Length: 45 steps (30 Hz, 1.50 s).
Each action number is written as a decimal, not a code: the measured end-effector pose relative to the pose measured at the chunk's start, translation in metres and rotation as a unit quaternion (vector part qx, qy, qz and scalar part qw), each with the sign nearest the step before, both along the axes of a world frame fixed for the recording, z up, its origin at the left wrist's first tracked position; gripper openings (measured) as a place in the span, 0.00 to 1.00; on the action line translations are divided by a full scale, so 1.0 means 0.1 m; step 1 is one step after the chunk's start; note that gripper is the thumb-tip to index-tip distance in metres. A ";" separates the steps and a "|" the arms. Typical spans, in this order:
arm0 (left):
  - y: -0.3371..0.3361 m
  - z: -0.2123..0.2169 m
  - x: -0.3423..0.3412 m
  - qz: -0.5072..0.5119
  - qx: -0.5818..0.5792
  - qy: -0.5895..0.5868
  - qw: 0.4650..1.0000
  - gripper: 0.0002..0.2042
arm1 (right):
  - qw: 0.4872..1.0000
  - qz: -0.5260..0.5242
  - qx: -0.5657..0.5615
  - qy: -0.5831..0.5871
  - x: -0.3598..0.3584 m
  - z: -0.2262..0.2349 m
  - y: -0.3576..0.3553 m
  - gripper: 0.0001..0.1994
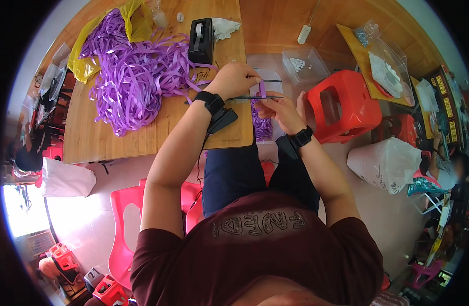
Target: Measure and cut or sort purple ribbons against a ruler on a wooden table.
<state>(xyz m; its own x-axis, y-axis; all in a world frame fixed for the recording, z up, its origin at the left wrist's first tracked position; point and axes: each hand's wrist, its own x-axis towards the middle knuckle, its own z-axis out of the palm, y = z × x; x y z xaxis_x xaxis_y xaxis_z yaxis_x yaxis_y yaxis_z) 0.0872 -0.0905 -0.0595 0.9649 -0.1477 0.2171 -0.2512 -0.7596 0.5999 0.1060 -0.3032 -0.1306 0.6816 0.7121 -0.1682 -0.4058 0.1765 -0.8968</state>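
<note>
A short length of purple ribbon (262, 90) runs across two thin dark rods (273, 97) that stick out past the table's right edge. My left hand (235, 80) is closed at the far rod, its fingertips pinched on the ribbon's upper end. At the near rod my right hand (280, 108) pinches the lower end between thumb and fingers. A large tangled heap of purple ribbon (137, 76) lies on the table to the left, partly in a yellow plastic bag (84, 64). Below my hands, a clear plastic bin (267, 76) holds purple ribbon pieces (263, 127).
The wooden table (109, 145) carries a black tape dispenser (201, 41) and a crumpled white tissue (225, 28). To the right stand a red stool (347, 107), a clear tub with white pieces (316, 66) and a white sack (385, 163). Other people sit at both far sides.
</note>
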 end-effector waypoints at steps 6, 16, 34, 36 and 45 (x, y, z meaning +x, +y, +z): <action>-0.03 0.02 0.00 0.006 -0.010 0.014 1.000 0.12 | 0.997 -0.003 0.047 0.063 0.06 -0.16 -0.02 0.11; 0.01 0.00 0.00 -0.014 0.016 0.003 1.000 0.11 | 0.995 -0.048 0.046 0.073 -0.03 -0.09 0.07 0.11; 0.01 0.03 0.00 -0.007 0.021 0.017 1.000 0.12 | 0.982 -0.150 0.003 -0.115 -0.08 -0.23 0.25 0.12; 0.00 0.04 -0.01 -0.007 0.026 0.012 1.000 0.11 | 0.981 -0.152 -0.025 -0.115 -0.05 -0.25 0.30 0.13; 0.00 0.01 0.00 -0.004 0.014 0.024 1.000 0.11 | 0.954 -0.247 -0.049 -0.166 -0.05 -0.29 0.43 0.12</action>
<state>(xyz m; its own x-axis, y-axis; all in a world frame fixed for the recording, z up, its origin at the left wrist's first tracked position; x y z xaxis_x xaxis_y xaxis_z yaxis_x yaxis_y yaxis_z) 0.0873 -0.0902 -0.0585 0.9729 -0.1601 0.1666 -0.2284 -0.7751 0.5891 0.1011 -0.2603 -0.1600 0.9568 0.2833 0.0652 0.0132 0.1817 -0.9833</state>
